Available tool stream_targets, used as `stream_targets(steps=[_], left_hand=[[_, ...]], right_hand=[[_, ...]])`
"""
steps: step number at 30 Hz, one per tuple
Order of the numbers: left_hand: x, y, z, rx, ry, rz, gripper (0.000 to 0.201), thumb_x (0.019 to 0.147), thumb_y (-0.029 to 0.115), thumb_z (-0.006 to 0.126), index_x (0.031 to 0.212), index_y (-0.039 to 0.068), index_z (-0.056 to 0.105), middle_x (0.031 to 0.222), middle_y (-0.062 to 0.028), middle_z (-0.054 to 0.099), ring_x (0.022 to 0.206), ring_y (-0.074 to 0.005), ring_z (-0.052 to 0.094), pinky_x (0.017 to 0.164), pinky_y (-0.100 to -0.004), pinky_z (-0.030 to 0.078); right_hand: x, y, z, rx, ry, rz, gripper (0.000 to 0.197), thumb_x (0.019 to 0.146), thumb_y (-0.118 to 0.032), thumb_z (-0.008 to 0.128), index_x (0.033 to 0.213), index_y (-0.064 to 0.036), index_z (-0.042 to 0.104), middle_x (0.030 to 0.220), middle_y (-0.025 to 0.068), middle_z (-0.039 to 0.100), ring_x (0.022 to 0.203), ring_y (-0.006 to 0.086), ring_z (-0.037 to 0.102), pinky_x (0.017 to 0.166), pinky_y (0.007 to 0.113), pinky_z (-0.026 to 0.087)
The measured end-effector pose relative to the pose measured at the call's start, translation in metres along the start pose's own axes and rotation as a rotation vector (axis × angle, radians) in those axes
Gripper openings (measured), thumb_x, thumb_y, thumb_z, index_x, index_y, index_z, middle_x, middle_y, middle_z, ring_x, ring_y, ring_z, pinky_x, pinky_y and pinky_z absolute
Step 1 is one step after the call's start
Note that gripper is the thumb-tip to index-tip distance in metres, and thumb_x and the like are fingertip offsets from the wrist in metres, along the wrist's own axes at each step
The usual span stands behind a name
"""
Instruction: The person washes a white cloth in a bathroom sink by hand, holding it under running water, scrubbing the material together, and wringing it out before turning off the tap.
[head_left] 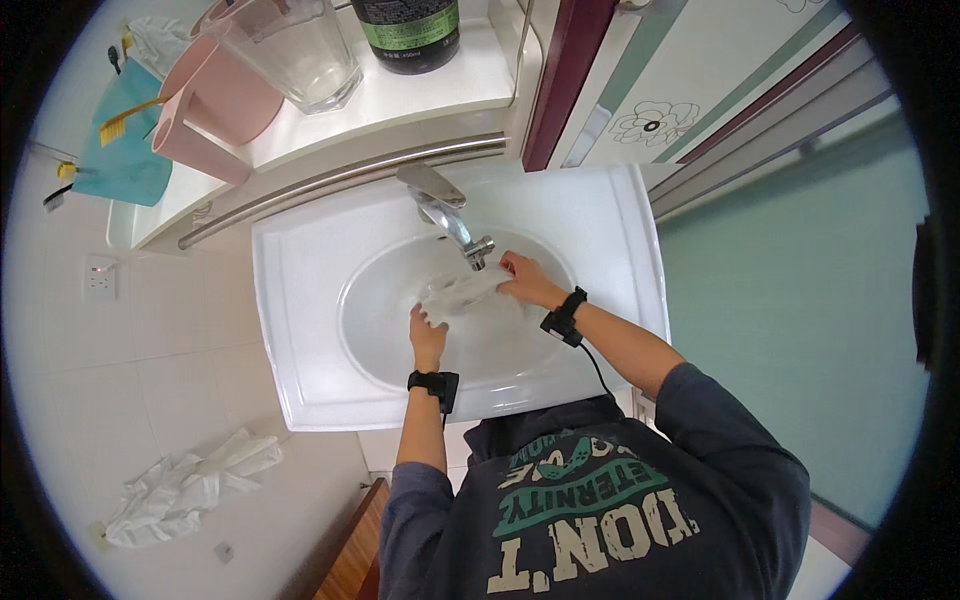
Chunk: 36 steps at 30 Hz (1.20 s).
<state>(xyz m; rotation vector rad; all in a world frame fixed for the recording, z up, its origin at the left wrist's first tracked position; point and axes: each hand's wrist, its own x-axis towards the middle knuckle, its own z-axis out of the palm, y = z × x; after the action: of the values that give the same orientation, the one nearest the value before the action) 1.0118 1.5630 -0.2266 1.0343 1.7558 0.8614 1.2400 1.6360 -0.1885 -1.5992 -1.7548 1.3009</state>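
A clear, see-through item (462, 291), whose exact kind I cannot make out, is low in the white sink basin (375, 345), just under the spout of the chrome faucet (450, 222). My right hand (528, 281) grips its right end with curled fingers. My left hand (428, 339) is at its lower left, thumb and fingers apart, the fingertips close to its edge; whether they touch it is unclear. Black bands with small boxes sit on both wrists, the right one (565, 317) trailing a cable.
Above the sink, a white shelf (425, 105) with a metal rail carries pink cups (235, 95), a blue-green cup (125, 150) with toothbrushes, a clear glass (320, 75) and a dark bottle (410, 40). A white plastic bag (195, 490) hangs at lower left. A sliding panel stands right.
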Motion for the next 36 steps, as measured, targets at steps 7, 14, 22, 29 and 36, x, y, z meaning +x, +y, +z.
stream_targets(steps=[7,14,22,29,36], left_hand=[[-0.003,0.050,0.070,0.159,-0.365,0.425,0.050,0.073,0.012,0.064,0.118,0.002,0.042,0.102,-0.0143,0.055,0.099,-0.0264,0.052,0.084,-0.0319,0.040],[0.007,0.042,0.050,0.172,-0.206,0.267,0.023,0.083,0.020,0.054,0.088,-0.003,0.054,0.073,-0.0131,0.057,0.064,-0.0218,0.052,0.059,-0.0309,0.041],[-0.041,0.138,0.001,0.071,-0.216,0.194,0.018,0.083,0.016,0.054,0.076,-0.001,0.053,0.061,0.0018,0.043,0.057,-0.0066,0.035,0.049,-0.0230,0.028],[-0.033,0.101,-0.035,0.083,0.019,0.089,0.023,0.083,0.019,0.054,0.078,-0.003,0.056,0.057,-0.0037,0.046,0.058,-0.0094,0.040,0.054,-0.0247,0.035],[-0.014,0.030,-0.003,0.469,-0.169,0.239,0.050,0.074,0.015,0.063,0.118,0.000,0.045,0.113,-0.0174,0.051,0.106,-0.0280,0.048,0.090,-0.0331,0.039]], right_hand=[[-0.028,-0.019,-0.048,-0.138,-0.008,-0.294,0.032,0.062,-0.013,0.067,0.088,0.0000,0.055,0.075,0.0130,0.056,0.068,0.0251,0.054,0.063,0.033,0.044],[-0.027,-0.011,-0.044,-0.246,0.016,-0.288,0.035,0.064,-0.014,0.067,0.095,-0.0019,0.058,0.081,0.0131,0.054,0.075,0.0265,0.054,0.066,0.033,0.043],[0.000,-0.004,0.006,-0.560,-0.008,-0.418,0.013,0.068,-0.010,0.057,0.080,-0.0065,0.059,0.089,0.0131,0.055,0.092,0.0263,0.051,0.080,0.039,0.037],[0.031,0.023,0.031,0.067,-0.262,-0.093,0.036,0.068,-0.022,0.061,0.098,-0.0032,0.052,0.087,0.0175,0.059,0.083,0.0347,0.056,0.077,0.040,0.043],[0.004,0.004,0.009,-0.081,-0.094,-0.042,0.041,0.066,-0.019,0.059,0.100,0.0017,0.048,0.087,0.0214,0.058,0.082,0.0372,0.056,0.072,0.042,0.045]])
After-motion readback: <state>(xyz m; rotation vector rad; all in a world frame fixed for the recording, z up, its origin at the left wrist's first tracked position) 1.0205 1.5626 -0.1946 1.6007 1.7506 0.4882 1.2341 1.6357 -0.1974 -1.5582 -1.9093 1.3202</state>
